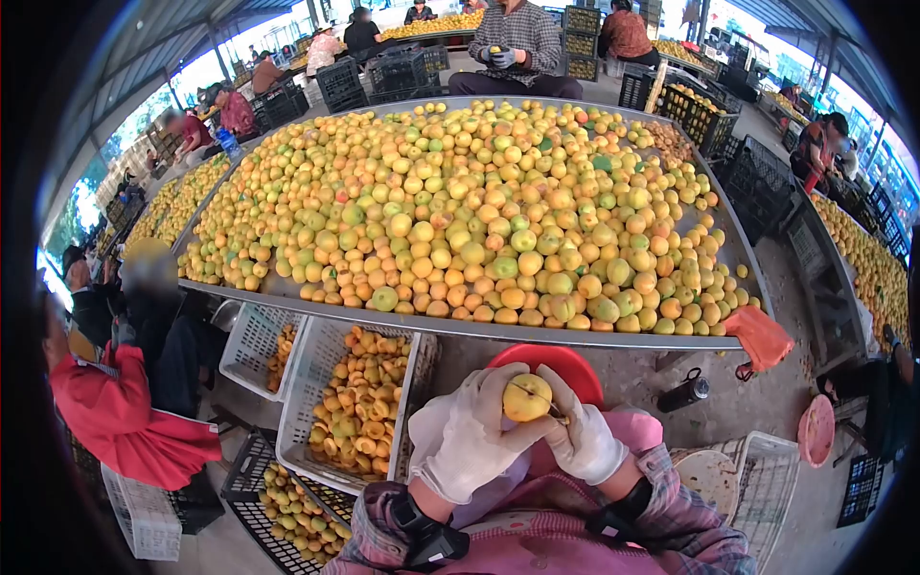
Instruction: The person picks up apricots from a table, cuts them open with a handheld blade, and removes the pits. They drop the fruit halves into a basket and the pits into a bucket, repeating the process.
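Both my hands wear whitish gloves and are raised together in front of my lap. My left hand [465,436] is closed around a yellow apricot [527,397] that has a dark line running down its face. Against the fruit's other side is my right hand [585,439], its fingers curled. A small dark thing shows between those fingers, too small to name. Below and behind the hands stands a red basin [565,361], partly hidden. On my left, a white crate [414,393] holds split apricot halves [362,402].
A metal-rimmed table [460,328] heaped with apricots [450,211] spans the front. An orange-red bag [760,337] hangs at its right corner, above a black bottle [684,391]. A black crate [251,470] of apricots stands lower left. A person [517,48] sits opposite; others work around.
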Motion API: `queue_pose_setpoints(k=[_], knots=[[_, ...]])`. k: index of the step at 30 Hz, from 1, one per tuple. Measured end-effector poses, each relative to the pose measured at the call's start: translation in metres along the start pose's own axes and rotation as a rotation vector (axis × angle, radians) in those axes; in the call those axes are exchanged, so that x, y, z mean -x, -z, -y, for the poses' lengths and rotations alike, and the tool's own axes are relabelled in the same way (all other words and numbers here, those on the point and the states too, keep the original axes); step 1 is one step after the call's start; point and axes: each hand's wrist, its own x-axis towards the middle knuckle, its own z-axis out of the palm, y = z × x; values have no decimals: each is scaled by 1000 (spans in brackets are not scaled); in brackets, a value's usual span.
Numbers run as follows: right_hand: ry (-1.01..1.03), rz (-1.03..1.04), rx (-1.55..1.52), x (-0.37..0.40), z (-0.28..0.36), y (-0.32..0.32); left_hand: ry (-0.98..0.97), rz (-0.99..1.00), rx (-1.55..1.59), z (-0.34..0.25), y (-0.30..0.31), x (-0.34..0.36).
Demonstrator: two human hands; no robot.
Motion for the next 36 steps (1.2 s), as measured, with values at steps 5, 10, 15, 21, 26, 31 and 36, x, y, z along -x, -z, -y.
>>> queue_pose_setpoints(k=[5,10,15,21,26,31,36], knots=[[-34,-60,-41,-1,-3,-7,132,4,178,11,-8,6],[-9,-80,35,1,-7,-18,302,-23,465,12,-15,6],[-71,6,-15,-1,-9,-16,146,-3,90,18,-8,2],[-96,-62,-68,4,-19,-31,268,-37,163,22,-17,4],[-208,78,5,0,-9,-18,357,91,143,23,-12,2],[-369,190,-504,-8,-8,-5,395,238,245,29,-20,2],[-547,194,-677,-7,-2,-5,-147,258,-214,57,-30,11]])
